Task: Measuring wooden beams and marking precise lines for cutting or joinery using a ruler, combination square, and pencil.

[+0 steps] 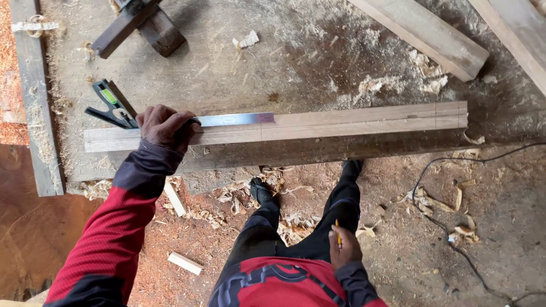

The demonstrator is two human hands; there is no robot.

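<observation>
Left hand (165, 128) presses the square (187, 118) flat on the plank (318, 126) lying across the bench (239, 68), right hand (343, 245) grips a pencil (338, 234) near the hip; several lines appear marked, remainder unclear.

- Sleeve (111, 227): red, ribbed, with a dark navy cuff and shoulder.
- Shirt (287, 284): red with a black curved pattern.
- Trousers (307, 227): black.
- Shoes (261, 190): black.
- Pencil (338, 234): yellow-orange.
- Square (114, 108): black head with a green vial; its blade (236, 119) is silvery blue-grey.
- Beam (341, 122): pale brown top crossed by thin dark lines, darker brown side.
- Shavings (293, 224): cream and tan.
- Cable (449, 227): black.
- Floor (34, 227): reddish brown at left, grey-brown at right.
</observation>
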